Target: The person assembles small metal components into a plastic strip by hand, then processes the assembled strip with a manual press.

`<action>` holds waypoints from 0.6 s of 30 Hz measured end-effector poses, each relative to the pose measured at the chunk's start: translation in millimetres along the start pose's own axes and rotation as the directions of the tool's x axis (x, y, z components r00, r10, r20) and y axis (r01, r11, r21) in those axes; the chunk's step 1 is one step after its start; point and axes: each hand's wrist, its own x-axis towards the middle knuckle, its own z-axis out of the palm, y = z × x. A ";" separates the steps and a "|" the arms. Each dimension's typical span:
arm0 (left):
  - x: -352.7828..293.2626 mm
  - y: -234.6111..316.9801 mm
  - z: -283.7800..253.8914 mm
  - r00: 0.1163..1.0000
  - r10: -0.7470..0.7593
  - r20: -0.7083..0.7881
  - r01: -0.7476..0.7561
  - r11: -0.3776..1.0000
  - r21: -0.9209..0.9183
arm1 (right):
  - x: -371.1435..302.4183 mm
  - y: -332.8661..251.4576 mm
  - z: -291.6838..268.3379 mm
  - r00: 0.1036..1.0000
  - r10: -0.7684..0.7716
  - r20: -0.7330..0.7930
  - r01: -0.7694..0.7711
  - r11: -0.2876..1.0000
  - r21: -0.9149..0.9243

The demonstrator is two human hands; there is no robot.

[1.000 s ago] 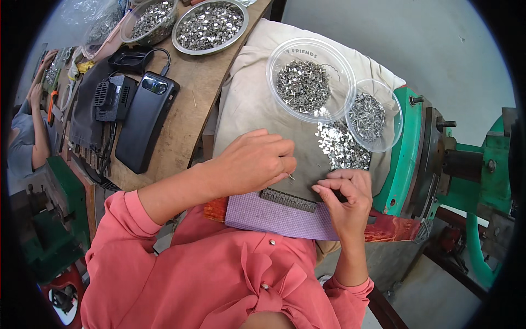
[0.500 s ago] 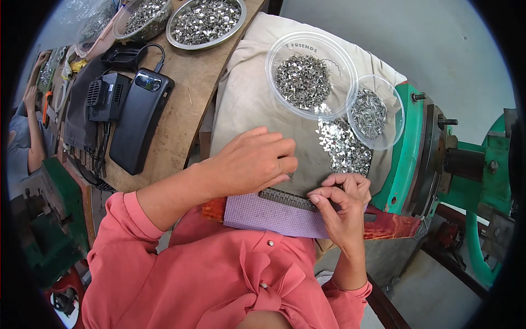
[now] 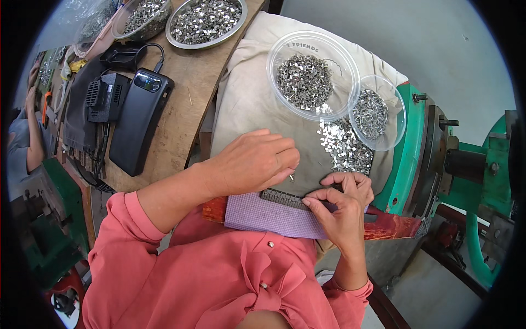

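Observation:
A dark toothed metal strip (image 3: 282,198) lies along the far edge of a lilac woven cloth (image 3: 263,216) in front of me. My right hand (image 3: 342,200) pinches the strip near its right end, thumb and forefinger at its near edge. My left hand (image 3: 257,162) hovers just beyond the strip's left end, fingers curled. A small shiny metal pin (image 3: 292,177) pokes out below its fingertips; what else the fingers hold is hidden. Past my right hand, a loose heap of small shiny metal pieces (image 3: 345,145) is spread on the beige cloth (image 3: 241,104).
A large clear tub (image 3: 312,38) of metal bits and a smaller clear tub (image 3: 397,140) of pins stand beyond. Green machinery (image 3: 408,148) borders the right. Left, a wooden table (image 3: 189,88) bears a black power bank (image 3: 139,120) and a metal bowl (image 3: 241,22).
My right thumb and forefinger have slid slightly left along the strip. A pin now shows below my left fingertips. The left hand has barely moved.

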 end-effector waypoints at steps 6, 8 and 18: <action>0.5 1.2 -0.3 0.997 -0.065 -0.034 0.060 0.991 -0.118 | 0.6 3.7 -6.4 0.999 -0.024 0.034 0.024 1.000 -0.004; 0.7 2.3 0.1 0.996 -0.080 -0.043 0.073 0.987 -0.145 | 1.6 3.9 -7.2 0.999 -0.021 0.024 0.021 1.000 -0.005; 3.4 12.3 -1.5 0.944 -0.302 0.133 0.325 0.784 -0.529 | 24.6 -6.0 9.9 0.981 0.025 -0.190 0.016 0.977 0.214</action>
